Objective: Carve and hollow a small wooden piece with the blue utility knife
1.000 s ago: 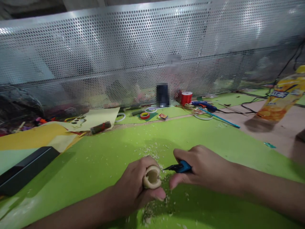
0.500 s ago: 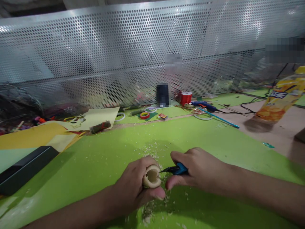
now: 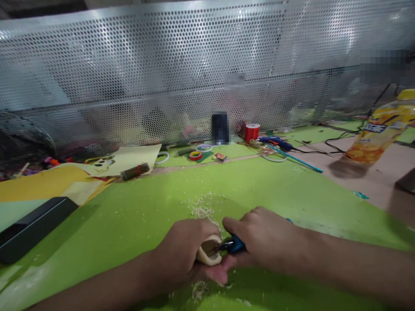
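My left hand is closed around a short, pale hollow piece, apparently wood or bamboo, with its open end facing me. In my right hand is a utility knife with a blue handle and a dark, pointed front end. The knife's tip reaches into the opening of the hollow piece, at its right side. Both thumbs are close together just below the rim. Pale shavings lie on the green mat beyond and below my hands.
At left lie a dark box-like object and yellow paper sheets. Farther back are a tied dark roll, red tape, a red spool and a blue glue gun. A drink bottle stands right, before a perforated metal screen.
My right hand has moved left and slightly down, bringing the knife tip from the hollow piece's outer rim into its opening. The piece has dipped a little and tilted in my left hand.
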Available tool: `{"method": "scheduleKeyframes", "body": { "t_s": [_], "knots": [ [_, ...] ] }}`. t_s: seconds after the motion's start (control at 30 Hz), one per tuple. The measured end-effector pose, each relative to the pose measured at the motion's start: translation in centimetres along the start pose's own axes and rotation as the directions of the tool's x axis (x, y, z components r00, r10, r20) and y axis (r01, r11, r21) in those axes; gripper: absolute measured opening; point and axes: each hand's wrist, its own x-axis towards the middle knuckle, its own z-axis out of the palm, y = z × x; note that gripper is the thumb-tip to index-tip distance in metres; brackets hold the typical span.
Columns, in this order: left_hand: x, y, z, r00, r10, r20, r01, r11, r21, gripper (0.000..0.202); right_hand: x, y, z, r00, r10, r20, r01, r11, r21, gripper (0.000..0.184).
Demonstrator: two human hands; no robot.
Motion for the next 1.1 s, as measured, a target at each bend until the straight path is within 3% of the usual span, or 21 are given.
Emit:
{"method": "scheduleKeyframes", "body": {
  "t_s": [0.17, 0.37, 0.77, 0.93, 1.1],
  "knots": [
    [-0.1, -0.1, 0.0, 0.996, 0.06, -0.072, -0.059, 0.998, 0.019, 0.051, 0.0, 0.3, 0.0, 0.999, 0.037, -0.037, -0.036, 0.999, 0.015, 0.05],
    [0.0, 0.1, -0.1, 0.996, 0.02, -0.09, -0.017, 0.999, 0.039, 0.052, -0.5, 1.3, -0.3, 0.988, 0.083, -0.129, -0.071, 0.993, 0.095, 0.062],
    [0.1, 0.4, -0.2, 0.991, 0.043, -0.129, -0.036, 0.998, 0.055, 0.053, -0.7, 1.5, 0.3, 0.985, 0.091, -0.147, -0.08, 0.994, 0.077, 0.064],
    [0.2, 0.6, -0.3, 0.986, 0.071, -0.154, -0.056, 0.993, 0.1, 0.049, -0.6, 1.0, 0.4, 0.984, 0.142, -0.111, -0.138, 0.989, 0.044, 0.06],
    [0.2, 0.5, -0.2, 0.991, 0.068, -0.117, -0.06, 0.996, 0.065, 0.047, -0.3, 0.3, 0.5, 0.989, 0.109, -0.101, -0.108, 0.994, 0.008, 0.055]
  ]
}}
